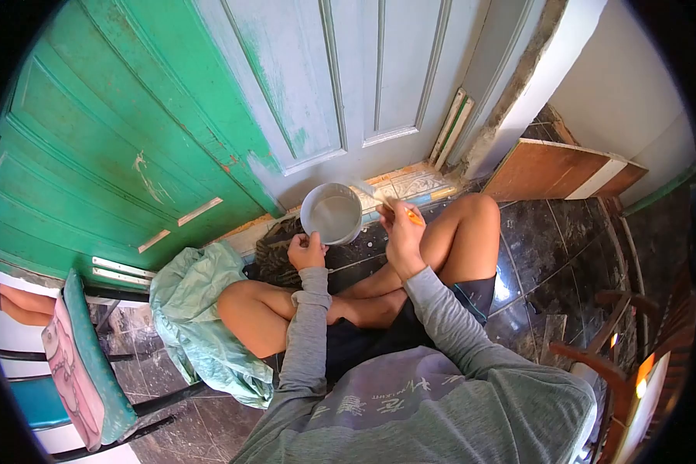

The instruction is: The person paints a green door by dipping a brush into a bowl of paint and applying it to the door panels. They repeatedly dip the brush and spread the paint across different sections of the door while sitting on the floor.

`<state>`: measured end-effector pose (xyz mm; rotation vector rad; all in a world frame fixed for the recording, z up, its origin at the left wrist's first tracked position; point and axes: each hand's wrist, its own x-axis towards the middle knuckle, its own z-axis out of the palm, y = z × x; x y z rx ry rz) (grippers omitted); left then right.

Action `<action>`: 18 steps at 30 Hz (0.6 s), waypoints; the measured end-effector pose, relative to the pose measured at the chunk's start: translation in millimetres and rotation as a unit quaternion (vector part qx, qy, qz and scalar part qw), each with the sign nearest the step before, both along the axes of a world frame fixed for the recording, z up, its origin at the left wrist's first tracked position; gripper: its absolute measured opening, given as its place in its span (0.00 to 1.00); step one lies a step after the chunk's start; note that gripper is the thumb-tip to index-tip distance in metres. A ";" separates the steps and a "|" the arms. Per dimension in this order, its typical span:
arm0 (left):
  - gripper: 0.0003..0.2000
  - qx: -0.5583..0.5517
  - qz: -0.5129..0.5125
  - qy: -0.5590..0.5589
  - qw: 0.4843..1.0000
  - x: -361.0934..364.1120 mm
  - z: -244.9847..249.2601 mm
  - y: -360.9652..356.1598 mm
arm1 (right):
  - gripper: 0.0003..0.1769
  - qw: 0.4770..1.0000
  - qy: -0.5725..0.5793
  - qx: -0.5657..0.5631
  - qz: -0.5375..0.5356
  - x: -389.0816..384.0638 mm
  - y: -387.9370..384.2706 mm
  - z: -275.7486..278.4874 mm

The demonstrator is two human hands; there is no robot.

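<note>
My left hand (307,252) is closed on the near rim of a round paint pot (308,210), which holds grey paint (336,218). Between the fingers of my right hand (401,230) is the orange handle of a paintbrush (415,217). The brush's bristle end points toward the door, just right of the pot, and looks blurred. Behind the pot stands a panelled door (356,85), mostly coated grey, with green showing through in streaks. Its left neighbour is a green door panel (131,131) with scuffed, bare patches.
A pale green cloth (201,309) lies by my left knee, beside a chair with a pink and teal seat (85,363). A brown board (549,172) leans at the right. Wooden furniture (611,325) stands on the dark tiled floor (541,232). Another person's leg (27,304) shows far left.
</note>
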<state>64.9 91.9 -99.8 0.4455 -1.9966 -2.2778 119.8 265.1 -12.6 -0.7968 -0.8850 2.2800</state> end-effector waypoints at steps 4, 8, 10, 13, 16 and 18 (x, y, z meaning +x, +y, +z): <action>0.09 -0.003 0.000 -0.001 1.000 -1.7 8.5 -4.5 | 0.07 0.991 0.113 -0.040 -0.065 -43.6 -27.2 67.5; 0.09 0.054 0.016 0.000 0.998 3.6 15.0 -6.6 | 0.11 0.971 0.200 -0.018 -0.130 -90.4 -40.5 128.5; 0.09 0.056 0.015 0.001 0.998 6.3 9.7 -12.6 | 0.11 0.967 0.205 -0.011 -0.150 -108.6 -47.0 134.0; 0.09 0.046 0.023 -0.001 0.999 12.7 9.0 -17.1 | 0.12 0.972 0.155 -0.011 -0.173 -130.2 -55.4 88.4; 0.10 0.015 0.021 -0.012 1.000 13.4 7.7 -22.1 | 0.14 0.980 0.055 -0.052 -0.182 -131.6 -62.4 24.8; 0.10 0.005 0.019 -0.015 1.000 14.3 7.5 -23.9 | 0.15 0.978 -0.013 -0.100 -0.180 -123.5 -62.4 11.9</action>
